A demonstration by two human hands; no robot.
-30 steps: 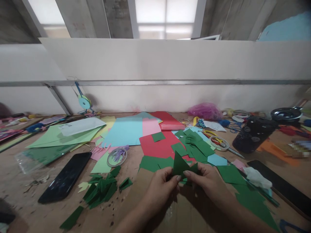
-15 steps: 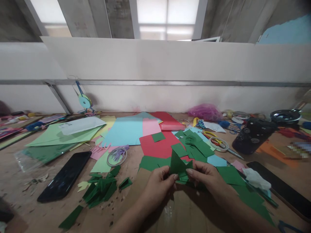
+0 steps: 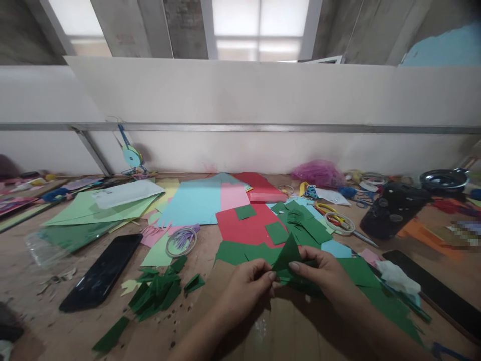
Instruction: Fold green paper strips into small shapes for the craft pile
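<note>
Head: green paper (image 3: 287, 256) between both grips

A worn wooden surface (image 3: 45, 296) runs up to a white partition wall (image 3: 263, 100) crossed by a grey metal rail (image 3: 263, 128), with a slanted brace (image 3: 92, 153) at the left. Above the partition, bright frosted window panes (image 3: 259, 22) sit between grey concrete beams (image 3: 184, 27), giving soft daylight.

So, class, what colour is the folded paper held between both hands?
Dark green, seen in the head view: folded paper, left hand, right hand.
</note>
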